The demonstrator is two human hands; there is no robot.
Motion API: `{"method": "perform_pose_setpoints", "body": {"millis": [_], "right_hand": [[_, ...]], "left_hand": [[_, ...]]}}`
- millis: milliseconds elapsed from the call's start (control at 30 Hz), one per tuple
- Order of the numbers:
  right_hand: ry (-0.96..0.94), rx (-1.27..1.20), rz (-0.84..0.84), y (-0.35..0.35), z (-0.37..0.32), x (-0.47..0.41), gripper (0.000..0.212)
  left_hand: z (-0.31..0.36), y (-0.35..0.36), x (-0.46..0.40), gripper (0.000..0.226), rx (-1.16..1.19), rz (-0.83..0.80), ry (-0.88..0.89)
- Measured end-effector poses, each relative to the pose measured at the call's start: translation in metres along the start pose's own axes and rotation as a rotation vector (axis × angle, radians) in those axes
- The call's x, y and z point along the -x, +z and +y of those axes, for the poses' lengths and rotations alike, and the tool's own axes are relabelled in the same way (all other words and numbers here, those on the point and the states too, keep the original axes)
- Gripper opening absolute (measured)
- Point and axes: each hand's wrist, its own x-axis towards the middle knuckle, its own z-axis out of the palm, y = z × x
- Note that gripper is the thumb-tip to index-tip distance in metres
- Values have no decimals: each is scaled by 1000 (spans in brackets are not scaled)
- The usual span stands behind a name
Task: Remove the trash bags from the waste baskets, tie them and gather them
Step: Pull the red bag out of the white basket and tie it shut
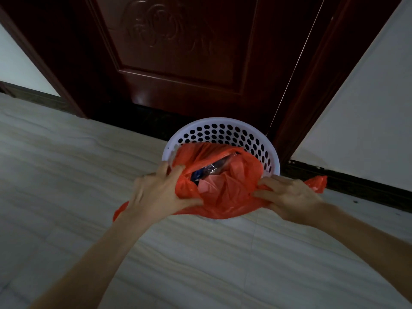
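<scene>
Orange plastic trash bag [225,192] sits partly inside the white perforated plastic waste basket [223,132], untied; left hand [160,190] and right hand [287,197] each grip its rim. Lifting out, tying and gathering remain.

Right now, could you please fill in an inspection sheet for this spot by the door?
Surface: pale streaked floor, no spills seen.
Job's things: white perforated waste basket standing against the door; red trash bag partly out of it, mouth open, dark wrapper and pinkish paper inside.
Clutter: nothing seen.
Hands: left hand grips the bag's left edge; right hand grips the right edge.
Cables: nothing seen.
Surroundings: dark carved wooden door, closed; white wall with dark skirting.
</scene>
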Motion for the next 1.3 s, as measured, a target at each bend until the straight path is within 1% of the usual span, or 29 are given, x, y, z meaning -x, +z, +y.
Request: {"method": "perform_pose_setpoints", "body": {"millis": [33, 67, 133, 200, 233, 300, 367, 400, 433, 467, 500, 567, 600, 633, 700, 733, 833, 933, 967, 1000, 1033, 1067, 1133, 1167, 1200, 1300], "right_hand": [[2, -9, -10, -1, 2, -2, 34], [8, -25, -55, -2, 4, -4, 34], [42, -115, -186, -3, 11, -7, 37], [122, -227, -375, -6, 19, -8, 39], [162, -281, -418, -9, 21, -9, 38], [261, -353, -368, -12, 21, -11, 35], [397, -383, -281, -13, 18, -12, 30], [458, -371, -246, -12, 16, -13, 27], [509, -354, -224, -11, 13, -15, 24], [546, -338, -223, -10, 10, -18, 27], [558, -315, -230, -9, 8, -21, 36], [540, -268, -210, -8, 5, -27, 64], [516, -259, -184, -9, 2, -30, 76], [483, -249, -153, -11, 0, -34, 84], [417, -240, -110, -11, -2, -38, 91], [415, -264, -97, -10, -2, -40, 92], [426, -345, -134, -8, 1, -45, 100], [329, -378, -179, -2, -2, -50, 107], [307, -383, -180, -1, -3, -51, 106], [291, -383, -184, 0, -4, -52, 102], [277, -373, -195, -2, -4, -53, 94], [262, -355, -212, -4, -4, -54, 82], [235, -327, -226, -6, -3, -58, 53], [231, -323, -224, -6, -4, -60, 42], [230, -315, -220, -5, -5, -62, 36], [221, -241, -155, 0, -10, -63, 30]], "left_hand": [[1, -1, 3, 105, -57, -33, 72], [2, -2, 6, 109, -117, -59, 139], [5, -3, 12, 112, -239, -104, 220], [8, -5, 16, 96, -248, -28, 210], [8, -9, 16, 87, -208, 10, 201], [0, -13, 9, 74, -39, -22, 203], [-11, -17, 2, 69, 249, -189, 169], [-13, -20, -3, 67, 367, -219, 119], [-15, -23, -8, 63, 458, -210, 66], [-14, -24, -13, 58, 509, -182, 12], [-12, -25, -18, 52, 537, -165, -38], [-5, -24, -26, 36, 558, -153, -115], [-1, -22, -29, 23, 561, -150, -117], [4, -23, -31, 8, 576, -158, -106], [16, -22, -32, 18, 640, -184, -63], [21, -20, -32, 20, 653, -184, -41], [39, -13, -32, 22, 624, -149, 60], [53, -12, -34, 13, 593, -109, 194], [54, -14, -36, 11, 573, -95, 225], [54, -16, -38, 18, 538, -109, 240], [51, -18, -40, 29, 499, -155, 252], [47, -19, -42, 36, 466, -230, 262], [39, -24, -42, 39, 423, -344, 306], [35, -27, -42, 39, 397, -338, 328], [32, -30, -43, 38, 368, -291, 343], [25, -41, -51, 33, 260, -60, 396]]}}
